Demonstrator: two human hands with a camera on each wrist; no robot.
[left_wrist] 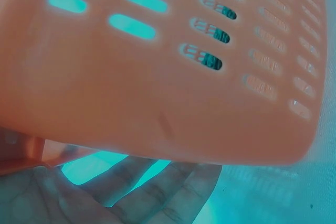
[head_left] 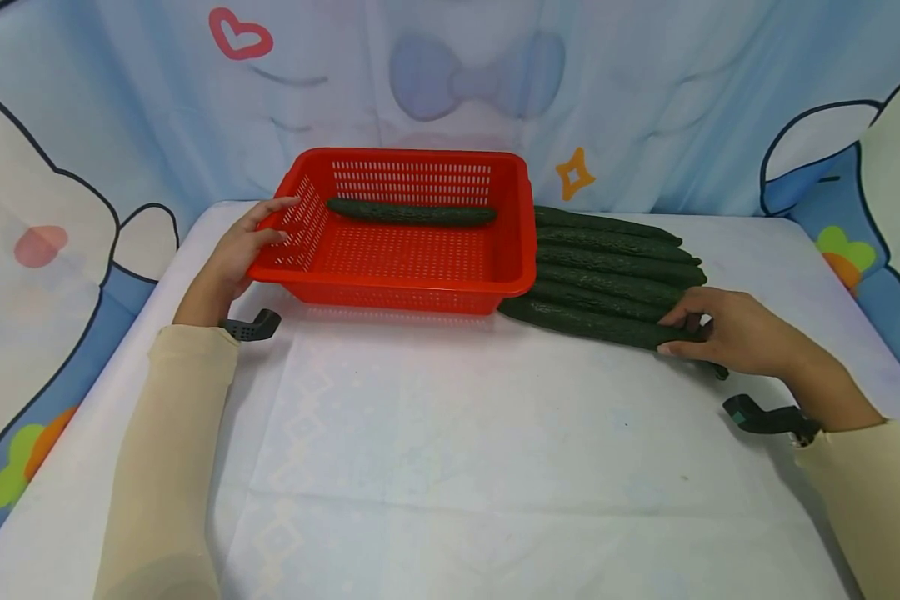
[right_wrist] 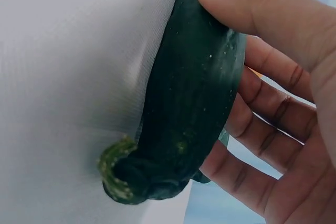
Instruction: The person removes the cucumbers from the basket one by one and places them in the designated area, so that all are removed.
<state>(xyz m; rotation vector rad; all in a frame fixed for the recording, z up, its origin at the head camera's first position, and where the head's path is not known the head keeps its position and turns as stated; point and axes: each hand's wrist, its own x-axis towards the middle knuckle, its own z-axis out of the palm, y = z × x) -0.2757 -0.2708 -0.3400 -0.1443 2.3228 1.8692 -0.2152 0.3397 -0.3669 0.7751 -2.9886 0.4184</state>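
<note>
A red plastic basket [head_left: 390, 292] with slotted walls stands at the back of the table, one dark green cucumber [head_left: 412, 213] lying inside along its far wall. My left hand [head_left: 232, 254] grips the basket's left rim, fingers over the edge; the left wrist view shows its fingers partly hidden behind the rim. To the basket's right, several cucumbers lie side by side. The nearest cucumber [head_left: 585, 322] is pinched near its stem end by my right hand [head_left: 750, 329]. In the right wrist view, the thumb lies along one side of this cucumber [right_wrist: 194, 87] and the fingers along the other.
Other cucumbers [head_left: 607, 260] lie behind the pinched one, their left ends close to the basket's right wall. A white cloth [head_left: 450, 450] covers the table. Behind it hangs a blue patterned curtain [head_left: 645, 100].
</note>
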